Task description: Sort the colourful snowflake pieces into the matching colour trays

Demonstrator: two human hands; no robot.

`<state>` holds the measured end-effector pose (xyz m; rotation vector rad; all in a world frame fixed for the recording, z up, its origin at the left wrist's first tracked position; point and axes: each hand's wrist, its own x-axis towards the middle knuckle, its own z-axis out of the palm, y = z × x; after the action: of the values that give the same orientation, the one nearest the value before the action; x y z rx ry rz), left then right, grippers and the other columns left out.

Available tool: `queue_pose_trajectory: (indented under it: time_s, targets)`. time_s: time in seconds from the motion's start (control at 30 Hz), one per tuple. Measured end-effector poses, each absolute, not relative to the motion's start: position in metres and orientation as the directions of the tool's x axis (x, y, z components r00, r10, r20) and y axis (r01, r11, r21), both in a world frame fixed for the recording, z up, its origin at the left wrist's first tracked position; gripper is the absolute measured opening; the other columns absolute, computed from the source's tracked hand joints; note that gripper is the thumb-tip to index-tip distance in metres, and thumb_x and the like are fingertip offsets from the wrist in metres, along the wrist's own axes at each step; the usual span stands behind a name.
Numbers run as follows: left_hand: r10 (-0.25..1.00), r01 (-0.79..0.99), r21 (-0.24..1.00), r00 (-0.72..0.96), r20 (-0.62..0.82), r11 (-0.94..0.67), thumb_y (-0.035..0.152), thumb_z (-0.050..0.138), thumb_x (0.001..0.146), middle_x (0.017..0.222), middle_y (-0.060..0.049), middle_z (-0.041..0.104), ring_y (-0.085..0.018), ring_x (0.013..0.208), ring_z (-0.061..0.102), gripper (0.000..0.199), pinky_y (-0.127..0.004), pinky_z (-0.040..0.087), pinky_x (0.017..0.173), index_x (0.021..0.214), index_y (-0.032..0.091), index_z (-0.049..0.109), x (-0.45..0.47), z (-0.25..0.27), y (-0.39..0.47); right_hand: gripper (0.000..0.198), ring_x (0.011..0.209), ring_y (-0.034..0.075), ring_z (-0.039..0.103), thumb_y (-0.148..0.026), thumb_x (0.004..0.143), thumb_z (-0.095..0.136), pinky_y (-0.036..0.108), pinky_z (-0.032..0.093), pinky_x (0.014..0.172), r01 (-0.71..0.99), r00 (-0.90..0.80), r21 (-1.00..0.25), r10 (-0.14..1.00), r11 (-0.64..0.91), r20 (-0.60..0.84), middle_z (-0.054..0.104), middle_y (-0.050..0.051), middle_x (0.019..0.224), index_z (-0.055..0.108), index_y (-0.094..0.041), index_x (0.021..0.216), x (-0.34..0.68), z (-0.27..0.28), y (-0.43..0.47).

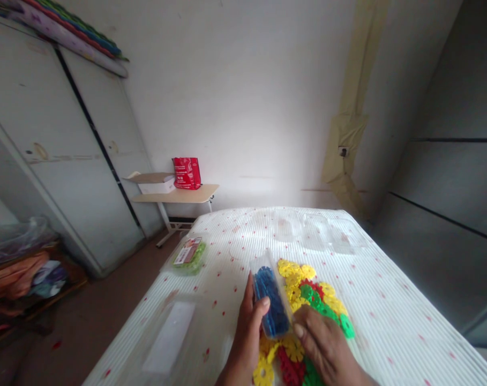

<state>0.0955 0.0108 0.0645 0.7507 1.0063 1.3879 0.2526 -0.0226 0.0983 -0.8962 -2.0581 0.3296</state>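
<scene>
My left hand (249, 327) grips a clear plastic box (270, 300) filled with blue snowflake pieces, thumb on its top face. My right hand (326, 346) holds the same box at its near right corner. Beneath and to the right of the box lies a pile of yellow, green and red snowflake pieces (311, 305) on the white spotted tabletop (388, 311). Part of the pile is hidden under my right hand.
A clear box with green pieces and a label (188, 254) sits at the table's left edge. Empty clear boxes (315, 230) stand at the far end, and a clear lid (169, 338) lies near left. A side table with a red bag (186, 172) stands by the wall.
</scene>
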Motion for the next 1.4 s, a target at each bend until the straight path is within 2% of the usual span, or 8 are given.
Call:
queue_pose_trajectory:
  time_s: [0.17,0.27,0.33,0.6,0.77,0.93,1.2,1.4]
  targets:
    - [0.997,-0.418,0.908,-0.058,-0.041,0.013,0.037,0.058,0.074,0.144,-0.001,0.035,-0.022,0.134,0.027,0.066,-0.034,0.025,0.11,0.135,0.026,0.037,0.093,0.06,0.011,0.021,0.054,0.009,0.052,-0.027,0.091,0.038,0.019,0.04,0.053,0.387,-0.352,-0.664,0.768,0.64,0.535,0.053,-0.003,0.063,0.047,-0.021,0.073,0.257,0.103,-0.022]
    - [0.994,-0.489,0.87,-0.049,-0.093,0.057,0.04,0.052,0.078,0.142,0.0,0.038,-0.021,0.133,0.029,0.061,-0.034,0.028,0.108,0.136,0.027,0.036,0.091,0.059,0.01,0.027,0.043,0.009,0.047,-0.033,0.092,0.035,0.02,0.04,0.05,0.302,-0.258,-0.837,0.884,0.457,0.39,0.05,-0.006,0.048,0.046,-0.021,0.07,0.264,0.105,-0.02]
    - [0.993,-0.491,0.868,-0.045,-0.106,0.07,0.041,0.05,0.079,0.143,0.0,0.037,-0.021,0.134,0.028,0.06,-0.034,0.027,0.109,0.136,0.027,0.035,0.091,0.057,0.009,0.029,0.04,0.01,0.046,-0.036,0.092,0.036,0.02,0.039,0.049,0.291,-0.215,-0.882,0.924,0.37,0.317,0.049,-0.006,0.044,0.046,-0.021,0.07,0.267,0.106,-0.018]
    - [0.997,-0.339,0.941,-0.069,-0.042,0.016,0.045,0.051,0.077,0.149,0.002,0.023,-0.022,0.137,0.016,0.067,-0.035,0.022,0.111,0.138,0.027,0.031,0.095,0.066,0.008,0.034,0.04,0.011,0.047,-0.044,0.086,0.042,0.021,0.038,0.044,0.41,-0.091,-0.85,0.942,0.331,0.323,0.05,-0.004,0.043,0.048,-0.021,0.061,0.272,0.105,-0.008]
    - [0.993,-0.179,0.979,-0.078,0.083,-0.096,0.045,0.056,0.073,0.148,-0.003,0.028,-0.025,0.135,0.023,0.073,-0.037,0.023,0.11,0.139,0.024,0.03,0.099,0.078,0.012,0.038,0.038,0.01,0.044,-0.051,0.083,0.043,0.021,0.036,0.04,0.33,0.094,-0.911,0.951,0.248,0.294,0.047,-0.004,0.043,0.052,-0.019,0.063,0.296,0.113,0.002]
    - [0.988,-0.05,0.988,0.048,0.148,-0.145,0.038,0.066,0.068,0.145,-0.004,0.033,-0.027,0.132,0.029,0.08,-0.038,0.023,0.11,0.139,0.027,0.029,0.104,0.101,0.01,0.035,0.04,0.009,0.044,-0.048,0.081,0.048,0.02,0.035,0.039,0.286,0.192,-0.925,0.931,0.25,0.311,0.047,-0.003,0.046,0.054,-0.018,0.064,0.313,0.12,0.007]
    - [0.992,-0.154,0.983,0.056,0.112,-0.103,0.026,0.07,0.063,0.142,-0.004,0.038,-0.029,0.134,0.025,0.073,-0.039,0.019,0.111,0.131,0.025,0.044,0.097,0.129,0.004,0.037,0.037,0.009,0.042,-0.049,0.079,0.048,0.02,0.033,0.036,0.301,0.191,-0.929,0.942,0.213,0.277,0.046,-0.003,0.043,0.053,-0.018,0.059,0.317,0.13,0.007]
    - [0.997,-0.163,0.986,-0.067,0.032,-0.042,0.03,0.069,0.064,0.137,-0.005,0.044,-0.034,0.114,0.05,0.077,-0.046,0.039,0.097,0.134,0.03,0.039,0.077,0.124,0.008,0.036,0.036,0.009,0.044,-0.046,0.08,0.046,0.02,0.036,0.036,0.378,0.17,-0.884,0.918,0.275,0.358,0.048,-0.003,0.042,0.055,-0.019,0.06,0.327,0.138,0.003]
